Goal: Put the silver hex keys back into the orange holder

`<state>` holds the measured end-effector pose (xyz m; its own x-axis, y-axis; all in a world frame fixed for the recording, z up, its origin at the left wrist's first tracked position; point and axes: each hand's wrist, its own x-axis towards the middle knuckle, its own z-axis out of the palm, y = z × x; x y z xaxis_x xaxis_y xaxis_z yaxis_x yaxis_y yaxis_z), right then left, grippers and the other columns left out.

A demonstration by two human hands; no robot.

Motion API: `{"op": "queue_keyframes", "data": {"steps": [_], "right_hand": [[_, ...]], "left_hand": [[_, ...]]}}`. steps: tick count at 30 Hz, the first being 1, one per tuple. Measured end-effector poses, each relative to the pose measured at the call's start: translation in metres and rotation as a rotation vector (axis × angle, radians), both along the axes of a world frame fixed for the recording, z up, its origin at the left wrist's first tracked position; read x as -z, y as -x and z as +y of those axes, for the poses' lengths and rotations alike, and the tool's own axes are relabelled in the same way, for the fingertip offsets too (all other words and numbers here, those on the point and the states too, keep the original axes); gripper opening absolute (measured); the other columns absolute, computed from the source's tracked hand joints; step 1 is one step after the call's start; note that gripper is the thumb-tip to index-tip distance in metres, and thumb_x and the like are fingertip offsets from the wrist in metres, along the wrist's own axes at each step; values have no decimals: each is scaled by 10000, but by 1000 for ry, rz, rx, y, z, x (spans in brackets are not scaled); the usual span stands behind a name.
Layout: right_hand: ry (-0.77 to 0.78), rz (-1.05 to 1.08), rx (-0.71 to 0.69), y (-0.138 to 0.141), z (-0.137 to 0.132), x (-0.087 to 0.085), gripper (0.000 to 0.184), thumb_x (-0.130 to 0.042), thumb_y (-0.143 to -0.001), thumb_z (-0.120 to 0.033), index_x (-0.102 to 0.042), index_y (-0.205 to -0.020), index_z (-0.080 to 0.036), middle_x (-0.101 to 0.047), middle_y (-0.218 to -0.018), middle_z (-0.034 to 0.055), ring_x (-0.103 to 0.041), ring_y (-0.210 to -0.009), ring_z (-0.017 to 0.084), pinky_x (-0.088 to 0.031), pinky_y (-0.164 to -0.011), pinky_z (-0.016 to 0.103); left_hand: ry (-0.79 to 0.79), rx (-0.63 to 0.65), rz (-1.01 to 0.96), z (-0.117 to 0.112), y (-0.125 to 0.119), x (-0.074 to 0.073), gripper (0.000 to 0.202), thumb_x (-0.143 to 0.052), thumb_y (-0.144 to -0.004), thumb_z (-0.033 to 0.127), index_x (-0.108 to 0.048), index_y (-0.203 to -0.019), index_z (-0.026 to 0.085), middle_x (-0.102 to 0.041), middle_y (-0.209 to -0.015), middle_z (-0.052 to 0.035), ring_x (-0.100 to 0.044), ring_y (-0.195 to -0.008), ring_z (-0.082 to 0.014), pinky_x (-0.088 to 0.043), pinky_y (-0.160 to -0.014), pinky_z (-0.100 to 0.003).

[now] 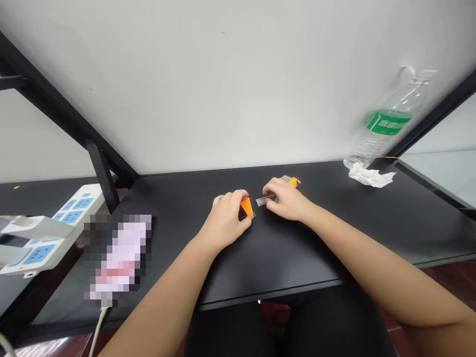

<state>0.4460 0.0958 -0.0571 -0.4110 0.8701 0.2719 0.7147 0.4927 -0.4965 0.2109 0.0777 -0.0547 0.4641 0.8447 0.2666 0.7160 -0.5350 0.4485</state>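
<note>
My left hand is closed around an orange and black hex key holder, low over the black tabletop. A thin metal tip shows at the holder's lower right corner. To the right, my right hand pinches a bundle of L-shaped hex keys, their straight ends pointing left toward the holder. A small gap separates the keys from the holder. Just behind my right hand lies a second orange holder with several silver rods beside it, partly hidden by the hand.
A clear plastic bottle with a green label leans by the wall at the right, crumpled tissue at its base. On the left lie a pixelated phone-like object with a cable and a white power strip. Black frame bars flank the table.
</note>
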Motion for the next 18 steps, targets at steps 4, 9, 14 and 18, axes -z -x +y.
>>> {"op": "queue_keyframes", "data": {"steps": [4,9,14,18], "right_hand": [[180,101,-172,13,-11,-7,80,-607,-873,-166,-683,-856,-183,-654,-865,27,-583,-758,151,-457,-724,280],[289,93,-108,24,-15,-1,108,-571,-783,-124,-628,-718,-187,-638,-727,-19,-543,-661,126,-399,-632,257],[434,31,74,13,-11,-8,92,-579,-756,-191,-594,-666,-200,-609,-660,-27,-528,-601,131,-369,-558,262],[512,-183,169,-4,-6,-18,134,-613,-763,-223,-574,-637,-204,-602,-616,-6,-529,-556,150,-351,-522,284]], "left_hand": [[-24,3,-16,-1,0,0,344,-687,-861,280,-529,-1165,249,-678,-1140,-54,-636,-1060,-258,-419,-1048,-480],[-29,26,14,-1,-1,0,328,-672,-862,258,-526,-1156,254,-684,-1116,-54,-638,-1051,-265,-414,-1060,-491],[-27,14,66,0,0,2,344,-661,-852,232,-523,-1166,254,-680,-1093,-50,-634,-1023,-261,-407,-1056,-504],[-20,-2,81,1,1,2,349,-667,-842,239,-528,-1161,255,-676,-1069,-47,-636,-1025,-268,-400,-1061,-506]]}}
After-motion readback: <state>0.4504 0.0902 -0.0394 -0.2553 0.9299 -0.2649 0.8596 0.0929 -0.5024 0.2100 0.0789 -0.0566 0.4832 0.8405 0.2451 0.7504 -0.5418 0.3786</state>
